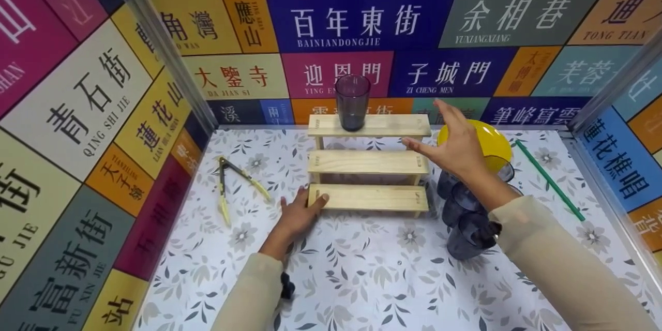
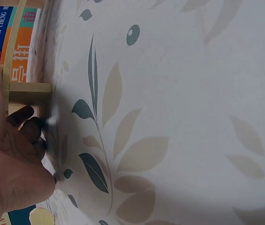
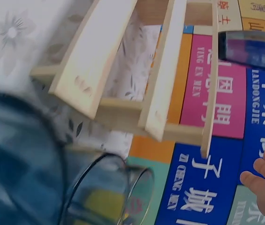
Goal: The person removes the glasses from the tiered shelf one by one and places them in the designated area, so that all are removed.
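A three-tier wooden display rack stands mid-table, with a dark tinted glass upright near the left of its top tier. At the bottom tier's left end, my left hand grips the plank, thumb on top. The left wrist view shows its fingers curled below the rack's wood. My right hand is raised to the right of the rack, thumb and fingers spread, holding nothing. Several more tinted glasses stand in a row under the right forearm, which partly hides them.
A yellow plate lies behind the glasses, partly hidden by the right hand. A green stick lies at the right. Open tongs with yellowish tips lie left of the rack. Panels printed with characters wall the table's back and sides.
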A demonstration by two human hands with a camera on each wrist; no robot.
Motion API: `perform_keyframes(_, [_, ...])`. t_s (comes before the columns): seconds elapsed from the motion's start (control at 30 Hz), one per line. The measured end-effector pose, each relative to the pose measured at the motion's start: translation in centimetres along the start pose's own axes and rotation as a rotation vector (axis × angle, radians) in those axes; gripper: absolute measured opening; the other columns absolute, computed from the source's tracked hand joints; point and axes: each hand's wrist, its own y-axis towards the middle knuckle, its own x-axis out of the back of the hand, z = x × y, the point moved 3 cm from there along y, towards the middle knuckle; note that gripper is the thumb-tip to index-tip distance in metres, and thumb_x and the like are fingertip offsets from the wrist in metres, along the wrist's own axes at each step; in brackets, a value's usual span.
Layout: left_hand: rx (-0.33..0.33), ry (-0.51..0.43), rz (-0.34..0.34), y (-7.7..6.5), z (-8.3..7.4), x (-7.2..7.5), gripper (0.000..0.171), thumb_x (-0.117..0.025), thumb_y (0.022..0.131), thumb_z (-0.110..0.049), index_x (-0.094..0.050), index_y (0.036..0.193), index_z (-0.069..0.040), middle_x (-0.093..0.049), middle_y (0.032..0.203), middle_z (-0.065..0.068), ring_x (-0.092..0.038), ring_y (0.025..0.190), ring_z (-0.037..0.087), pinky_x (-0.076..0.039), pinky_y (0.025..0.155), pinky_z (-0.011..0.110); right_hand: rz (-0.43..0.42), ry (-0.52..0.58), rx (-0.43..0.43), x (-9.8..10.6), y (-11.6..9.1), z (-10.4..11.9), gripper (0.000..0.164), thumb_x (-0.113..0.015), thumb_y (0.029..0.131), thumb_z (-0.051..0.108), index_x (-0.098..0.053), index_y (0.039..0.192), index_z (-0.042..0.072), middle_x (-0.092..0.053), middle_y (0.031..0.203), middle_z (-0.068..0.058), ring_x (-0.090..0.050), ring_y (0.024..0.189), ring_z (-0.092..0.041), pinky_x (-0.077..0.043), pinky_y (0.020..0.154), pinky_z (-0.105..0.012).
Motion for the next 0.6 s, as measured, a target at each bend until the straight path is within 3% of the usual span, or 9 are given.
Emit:
perform_keyframes(0.23, [0.0, -0.003, -0.001, -0.1, 0.2, 0.1, 0.089, -0.05, 0.107, -0.076, -0.035, 0.175, -0.021, -0.021, 0.185, 0.017, -0.01, 0.173, 0.045, 0.017, 0.138, 0.063, 0.03, 0.023, 0.037, -1.8, 1.7, 2.3, 0.114, -0.089, 0.086, 0.067, -0.036, 0.174, 0.018, -0.041, 0.177, -0.017, -0.041, 0.162, -0.045, -0.036, 0.13, -0.072])
perform_keyframes(0.43, [-0.035, 0.018, -0.008, 0.0, -0.1, 0.2, 0.085, -0.049, 0.11, -0.071, -0.035, 0.175, -0.017, -0.027, 0.183, 0.017, -0.017, 0.173, 0.039, 0.015, 0.139, 0.063, 0.049, 0.026, 0.033, -2.9, 3.1, 4.2, 0.119, -0.087, 0.083, 0.075, -0.035, 0.175, 0.02, -0.039, 0.178, -0.016, -0.038, 0.165, -0.044, -0.033, 0.132, -0.071])
perform_keyframes(0.6, [-0.03, 0.004, -0.001, -0.3, -0.2, 0.0, 0.085, -0.049, 0.11, -0.071, -0.035, 0.175, -0.019, -0.026, 0.183, 0.017, -0.014, 0.174, 0.038, 0.016, 0.139, 0.064, 0.08, 0.021, 0.007, -3.8, 4.1, 5.4, 0.124, -0.085, 0.08, 0.08, -0.033, 0.176, 0.021, -0.036, 0.18, -0.016, -0.034, 0.167, -0.044, -0.031, 0.133, -0.072])
